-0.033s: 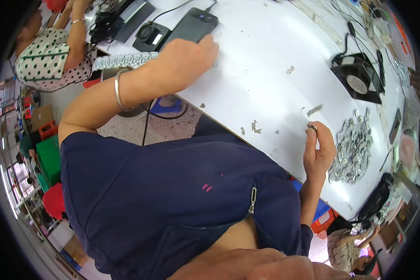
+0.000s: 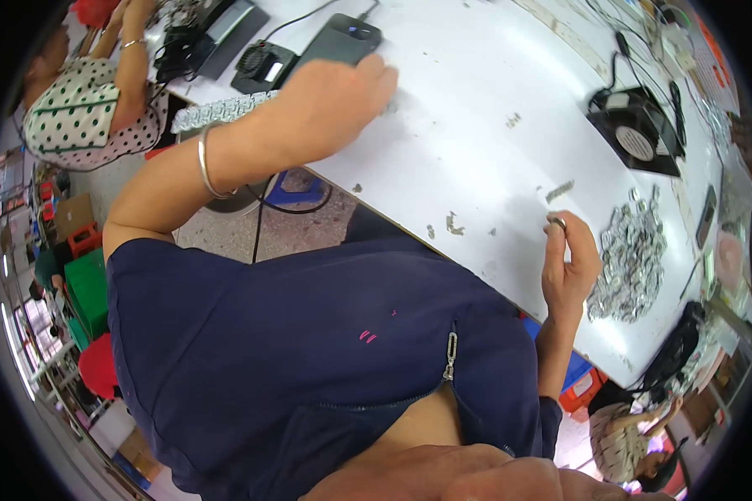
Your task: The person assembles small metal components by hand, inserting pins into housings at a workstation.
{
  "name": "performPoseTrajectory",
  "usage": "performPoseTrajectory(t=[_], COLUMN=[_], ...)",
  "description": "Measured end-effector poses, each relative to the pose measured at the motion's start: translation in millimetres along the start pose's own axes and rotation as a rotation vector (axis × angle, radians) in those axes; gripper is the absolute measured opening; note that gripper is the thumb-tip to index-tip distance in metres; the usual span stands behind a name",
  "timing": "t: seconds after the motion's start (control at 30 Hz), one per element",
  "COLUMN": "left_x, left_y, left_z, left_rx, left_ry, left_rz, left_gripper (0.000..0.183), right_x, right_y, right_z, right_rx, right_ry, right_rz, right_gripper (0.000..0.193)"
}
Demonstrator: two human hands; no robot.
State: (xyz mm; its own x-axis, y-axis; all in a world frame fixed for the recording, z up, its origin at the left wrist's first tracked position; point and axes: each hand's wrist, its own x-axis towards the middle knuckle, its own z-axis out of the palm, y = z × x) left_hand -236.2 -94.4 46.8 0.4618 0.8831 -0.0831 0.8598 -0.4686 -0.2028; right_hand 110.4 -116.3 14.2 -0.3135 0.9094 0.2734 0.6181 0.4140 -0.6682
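My left hand [image 2: 336,104], with a silver bangle [image 2: 204,163] on its wrist, is over the white table. Its fingers are curled down and closed, and what they hold, if anything, is hidden. Beside it lie a dark grey phone-shaped device [image 2: 342,40] with a cable and a strip of silver metal pieces [image 2: 226,111], partly behind the forearm. Near the table's front edge, my right hand [image 2: 570,259] is closed in a pinch. A dark curved metal band [image 2: 557,224] shows at its fingers; whether it is held or worn I cannot tell. To its right is a silver pile of metal pieces [image 2: 631,260].
A black fan [image 2: 635,138] with cables stands at the back right. Small scraps [image 2: 454,224] and a short grey strip [image 2: 561,190] lie on the table [image 2: 468,150]. A black boxy device [image 2: 234,37] is at the far left, near a person in a dotted top [image 2: 79,117].
My left hand has shifted slightly to the right relative to the phone-shaped device. My right hand keeps its pinch. The whole view has moved a little.
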Motion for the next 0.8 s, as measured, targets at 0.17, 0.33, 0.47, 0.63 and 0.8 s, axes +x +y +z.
performPoseTrajectory(t=[0.17,0.33,0.47,0.63,0.8], left_x=[78,124,143,143,145], left_y=[39,114,161,171,167], left_z=[-94,-140,-97,-77,-76], left_rx=[-0.199,-0.472,-0.718,-1.142,-1.174], left_ry=[0.515,0.323,0.324,-0.082,-0.11], left_rz=[0.286,0.527,0.661,0.48,0.44], left_gripper=[0.028,0.028,0.02,0.019,0.018], right_x=[1,-19,-45,-57,-35], right_y=[-6,-4,15,24,15], right_z=[-7,-33,-55,-75,-84], right_rx=[0.128,0.289,0.582,0.584,0.519], right_ry=[0.052,0.218,0.311,0.215,0.13], right_rz=[0.083,0.176,0.466,0.523,0.385], right_gripper=[0.008,0.011,0.022,0.024,0.022])
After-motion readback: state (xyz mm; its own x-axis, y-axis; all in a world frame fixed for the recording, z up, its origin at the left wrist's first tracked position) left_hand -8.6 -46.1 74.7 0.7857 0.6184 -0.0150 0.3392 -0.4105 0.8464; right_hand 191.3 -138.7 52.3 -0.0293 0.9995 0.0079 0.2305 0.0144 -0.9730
